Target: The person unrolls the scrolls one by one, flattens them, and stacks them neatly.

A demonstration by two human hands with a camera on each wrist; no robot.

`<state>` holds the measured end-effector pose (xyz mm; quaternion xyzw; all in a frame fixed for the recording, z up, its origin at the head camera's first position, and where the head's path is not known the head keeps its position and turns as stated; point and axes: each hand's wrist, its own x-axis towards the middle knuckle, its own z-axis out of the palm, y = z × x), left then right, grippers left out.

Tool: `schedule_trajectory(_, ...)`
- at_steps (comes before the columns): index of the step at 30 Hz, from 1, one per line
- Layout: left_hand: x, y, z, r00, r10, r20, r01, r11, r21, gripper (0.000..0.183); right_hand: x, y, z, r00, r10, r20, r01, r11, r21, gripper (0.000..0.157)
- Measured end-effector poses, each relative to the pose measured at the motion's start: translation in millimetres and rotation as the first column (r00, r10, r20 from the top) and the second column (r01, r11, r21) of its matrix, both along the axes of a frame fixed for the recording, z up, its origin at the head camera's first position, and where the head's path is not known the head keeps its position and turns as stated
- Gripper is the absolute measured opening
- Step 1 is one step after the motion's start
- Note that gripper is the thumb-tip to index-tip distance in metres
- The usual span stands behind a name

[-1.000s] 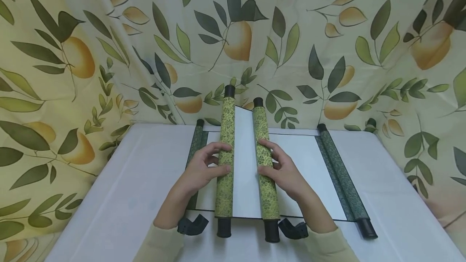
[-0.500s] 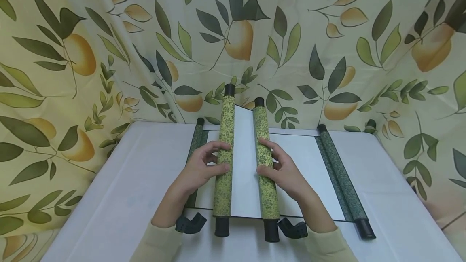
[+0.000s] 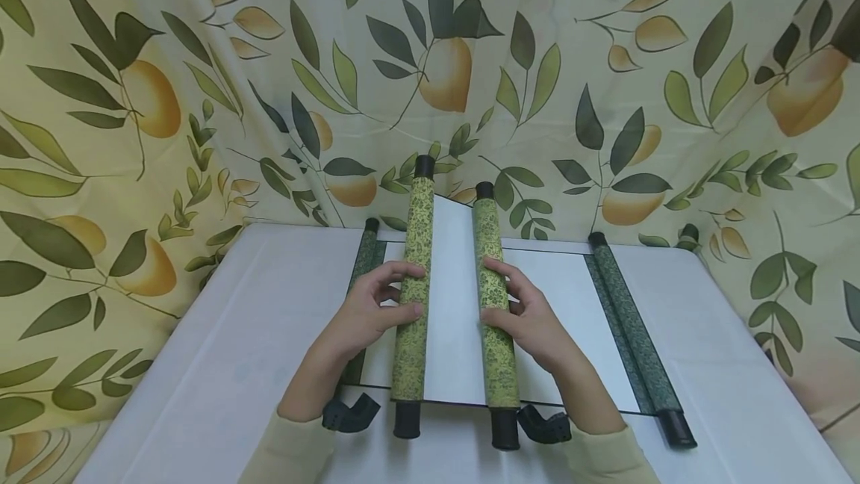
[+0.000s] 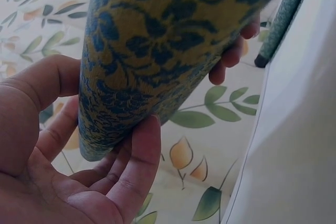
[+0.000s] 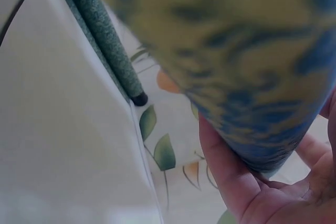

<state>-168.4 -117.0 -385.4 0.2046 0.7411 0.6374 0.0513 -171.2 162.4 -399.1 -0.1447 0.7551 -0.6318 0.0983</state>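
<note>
A partly unrolled scroll with yellow, blue-green floral rolls and black end knobs is held over the table. My left hand (image 3: 366, 311) grips its left roll (image 3: 413, 346), thumb and fingers curled round it. The right roll (image 3: 500, 364) is in the grip of my right hand (image 3: 534, 320). Between the rolls stretches a blank white sheet (image 3: 453, 320). The left wrist view shows the patterned roll (image 4: 157, 40) between thumb and fingertips. In the right wrist view the other roll (image 5: 262, 77) is blurred, with fingers under its lower end.
Behind the yellow scroll, a second scroll with dark green rolls (image 3: 634, 331) lies spread on the white table (image 3: 248, 327); its middle is hidden. Black wrist-worn devices (image 3: 351, 414) sit beside both wrists. A fruit-and-leaf patterned curtain (image 3: 443, 73) hangs at the table's back.
The two yellow rolls have moved slightly apart, the left roll's lower end leftward and the right roll to the right, so a little more white sheet shows. Both hands keep their grip.
</note>
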Motion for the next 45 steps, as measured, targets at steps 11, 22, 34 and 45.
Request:
schedule_trajectory(11,-1.0,-0.6,2.1,1.000,0.002,0.014,-0.002,1.000,-0.009,0.046,-1.7,3.7,-0.9,1.000,0.002,-0.006,-0.002,1.000,0.011,0.071)
schedule_trajectory(22,0.6,-1.4,3.3,1.000,-0.002,0.000,0.002,1.000,0.015,0.045,-2.0,2.7,-0.2,1.000,0.005,0.003,-0.005,1.000,-0.006,0.072)
schedule_trajectory(34,2.4,-4.3,4.6,1.000,0.001,-0.013,-0.001,1.000,-0.004,0.045,-2.1,2.2,-2.5,1.000,0.006,0.029,-0.005,0.999,-0.033,0.072)
schedule_trajectory(45,2.7,-5.5,5.1,1.000,0.000,-0.024,-0.001,1.000,-0.013,0.045,-2.6,2.8,-2.9,1.000,-0.003,0.030,0.004,1.000,-0.018,0.069)
